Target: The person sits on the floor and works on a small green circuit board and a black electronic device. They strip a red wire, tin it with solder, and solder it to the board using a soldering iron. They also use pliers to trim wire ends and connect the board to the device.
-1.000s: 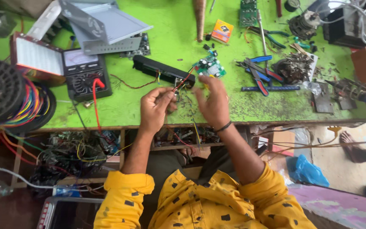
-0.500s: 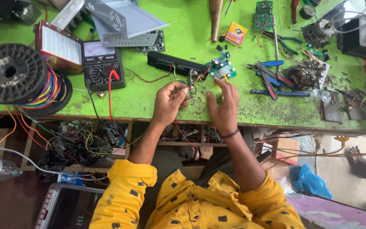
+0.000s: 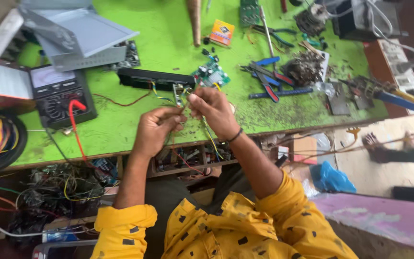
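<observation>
Your left hand (image 3: pixel 155 128) and your right hand (image 3: pixel 212 111) are close together above the front of the green table (image 3: pixel 168 38). The fingertips of both hands are pinched shut on thin wires (image 3: pixel 184 98). The wires run up to a small green circuit board (image 3: pixel 210 75) that lies on the table, just past your hands. A long black box (image 3: pixel 155 78) lies right beside the board, on its left. More wires hang down from your right hand, yellow and red ones. A black meter (image 3: pixel 61 95) with a red lead sits far to the left. Blue pliers (image 3: pixel 264 79) lie to the right of the board.
</observation>
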`<action>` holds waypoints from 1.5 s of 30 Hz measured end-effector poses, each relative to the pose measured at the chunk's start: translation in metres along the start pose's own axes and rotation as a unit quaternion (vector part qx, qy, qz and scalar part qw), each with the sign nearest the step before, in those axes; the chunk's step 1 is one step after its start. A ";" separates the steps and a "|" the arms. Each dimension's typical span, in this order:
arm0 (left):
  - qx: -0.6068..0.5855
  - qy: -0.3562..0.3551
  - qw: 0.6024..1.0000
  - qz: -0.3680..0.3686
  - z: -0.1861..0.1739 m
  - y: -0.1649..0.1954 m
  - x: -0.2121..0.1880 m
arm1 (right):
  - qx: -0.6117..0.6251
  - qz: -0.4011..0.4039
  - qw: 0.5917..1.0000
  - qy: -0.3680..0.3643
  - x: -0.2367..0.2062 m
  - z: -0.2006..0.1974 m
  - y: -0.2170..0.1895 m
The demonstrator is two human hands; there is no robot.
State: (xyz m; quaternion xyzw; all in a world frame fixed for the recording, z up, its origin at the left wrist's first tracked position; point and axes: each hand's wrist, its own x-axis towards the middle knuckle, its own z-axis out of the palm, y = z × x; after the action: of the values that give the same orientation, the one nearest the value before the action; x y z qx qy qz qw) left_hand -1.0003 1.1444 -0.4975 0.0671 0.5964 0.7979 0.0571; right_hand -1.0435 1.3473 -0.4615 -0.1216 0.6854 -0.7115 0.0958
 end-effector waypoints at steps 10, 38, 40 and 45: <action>-0.107 0.029 0.989 0.099 -0.005 0.001 0.001 | -0.655 -0.067 0.732 0.174 -0.002 -0.153 -0.039; -0.126 -0.014 0.988 0.088 0.002 0.001 -0.005 | -0.678 -0.108 0.727 0.004 0.088 -0.214 -0.046; -0.126 -0.007 0.988 0.091 0.003 0.002 -0.006 | -0.644 -0.140 0.747 0.093 0.087 -0.216 -0.045; -0.123 0.005 0.988 0.095 0.005 0.004 -0.007 | -0.558 -0.221 0.773 0.207 0.099 -0.222 -0.034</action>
State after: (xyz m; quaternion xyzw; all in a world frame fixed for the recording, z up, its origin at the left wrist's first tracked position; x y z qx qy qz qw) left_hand -0.9928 1.1471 -0.4921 0.1117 0.4852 0.8671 -0.0143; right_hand -1.2045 1.5301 -0.4305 -0.1518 0.9196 -0.2139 -0.2925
